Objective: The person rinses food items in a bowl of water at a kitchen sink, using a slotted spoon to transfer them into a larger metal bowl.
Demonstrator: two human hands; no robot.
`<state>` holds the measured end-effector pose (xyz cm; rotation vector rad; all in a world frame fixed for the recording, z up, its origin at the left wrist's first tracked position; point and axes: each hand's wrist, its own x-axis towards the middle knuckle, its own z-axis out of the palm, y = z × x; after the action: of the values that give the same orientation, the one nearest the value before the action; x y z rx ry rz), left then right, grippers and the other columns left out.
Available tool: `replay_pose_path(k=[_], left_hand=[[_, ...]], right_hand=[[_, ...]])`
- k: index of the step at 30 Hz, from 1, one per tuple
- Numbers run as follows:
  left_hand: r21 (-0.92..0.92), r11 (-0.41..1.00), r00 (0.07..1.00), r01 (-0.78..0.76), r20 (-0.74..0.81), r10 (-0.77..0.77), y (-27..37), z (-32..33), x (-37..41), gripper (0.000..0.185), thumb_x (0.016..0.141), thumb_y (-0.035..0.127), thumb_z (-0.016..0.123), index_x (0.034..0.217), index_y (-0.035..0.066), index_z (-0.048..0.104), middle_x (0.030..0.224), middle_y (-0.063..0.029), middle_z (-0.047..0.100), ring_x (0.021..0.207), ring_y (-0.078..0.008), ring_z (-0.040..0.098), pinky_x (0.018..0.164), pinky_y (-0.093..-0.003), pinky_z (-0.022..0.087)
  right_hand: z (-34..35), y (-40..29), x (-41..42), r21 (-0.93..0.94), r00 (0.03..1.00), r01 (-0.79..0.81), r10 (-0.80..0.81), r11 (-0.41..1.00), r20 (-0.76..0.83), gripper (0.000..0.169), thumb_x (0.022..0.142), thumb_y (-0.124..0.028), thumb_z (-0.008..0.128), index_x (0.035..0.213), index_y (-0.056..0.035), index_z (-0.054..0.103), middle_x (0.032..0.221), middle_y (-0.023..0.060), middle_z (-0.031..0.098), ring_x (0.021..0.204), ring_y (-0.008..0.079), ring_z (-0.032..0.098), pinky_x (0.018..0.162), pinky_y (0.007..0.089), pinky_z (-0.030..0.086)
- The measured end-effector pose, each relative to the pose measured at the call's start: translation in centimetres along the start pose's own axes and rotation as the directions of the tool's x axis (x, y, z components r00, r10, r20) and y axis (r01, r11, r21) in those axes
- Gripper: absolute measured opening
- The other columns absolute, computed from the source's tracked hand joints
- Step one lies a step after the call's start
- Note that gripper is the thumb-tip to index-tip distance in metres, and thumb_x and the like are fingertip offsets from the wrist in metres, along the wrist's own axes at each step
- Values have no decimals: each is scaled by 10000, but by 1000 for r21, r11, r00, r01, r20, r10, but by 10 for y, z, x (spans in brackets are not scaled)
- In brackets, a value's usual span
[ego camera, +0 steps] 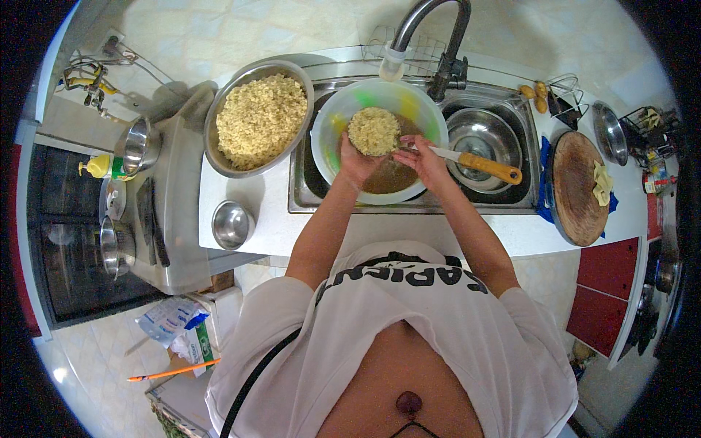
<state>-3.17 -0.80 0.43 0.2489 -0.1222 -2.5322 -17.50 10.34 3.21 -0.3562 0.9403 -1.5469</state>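
My left hand cups the lower left side of a round strainer or ladle heaped with pale yellow, grain-like bits. At its right, my right hand grips the neck, where a metal shank leads to a wooden handle pointing right. Both hands hold it over a large whitish plastic basin containing cloudy brown liquid. To the left, an oval steel bowl carries a big mound of similar yellow bits. The bowl of the held tool is mostly hidden by its load and my fingers.
The basin rests over the double steel sink, below a dark faucet. A steel bowl sits in the right sink. A small steel cup stands at left, a round wooden board at right, and a gas stove far left.
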Motion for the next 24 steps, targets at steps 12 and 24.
replay_pose_path(k=[12, 24], left_hand=[[404, 911, 953, -84, -233, 192, 46, 16, 3, 545, 872, 456, 287, 1189, 28, 404, 1187, -113, 457, 1106, -255, 419, 910, -405, 348], [812, -584, 859, 18, 286, 424, 30, -2, 0, 249, 851, 145, 445, 1045, 30, 551, 966, -159, 583, 906, -246, 548, 807, -325, 417]], right_hand=[[10, 0, -4, -19, 991, 33, -35, 999, -130, 263, 901, -255, 384, 993, -19, 454, 1032, 99, 493, 841, 250, 561, 771, 377, 490], [8, -7, -14, -93, 946, 32, -61, 995, -319, 260, 890, -257, 412, 1008, -29, 449, 998, 94, 510, 806, 215, 553, 737, 331, 500]])
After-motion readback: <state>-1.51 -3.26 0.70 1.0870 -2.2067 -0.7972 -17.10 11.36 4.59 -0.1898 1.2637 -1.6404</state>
